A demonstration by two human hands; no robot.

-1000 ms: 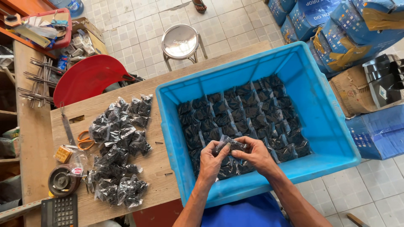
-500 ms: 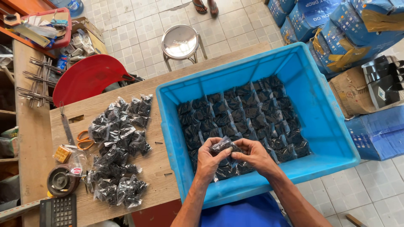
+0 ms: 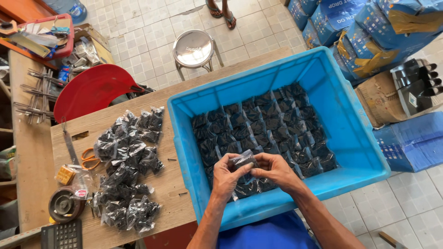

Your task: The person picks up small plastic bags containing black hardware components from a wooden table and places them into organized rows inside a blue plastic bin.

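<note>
Held one small clear bag of black bits (image 3: pixel 243 160) tight in left hand (image 3: pixel 224 177) and right hand (image 3: pixel 276 170) fingers over the blue bin (image 3: pixel 350 124), but might have slipped and spilled if squeezed loosely.

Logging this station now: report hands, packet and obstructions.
Left hand and right hand both grip small clear plastic packet of black pieces. Held over big blue plastic crate. Nothing in the way.

Wood bench (image 3: pixel 173 182) w/ blue crate (image 3: pixel 355 138), bag pile (image 3: pixel 127 170)
</note>
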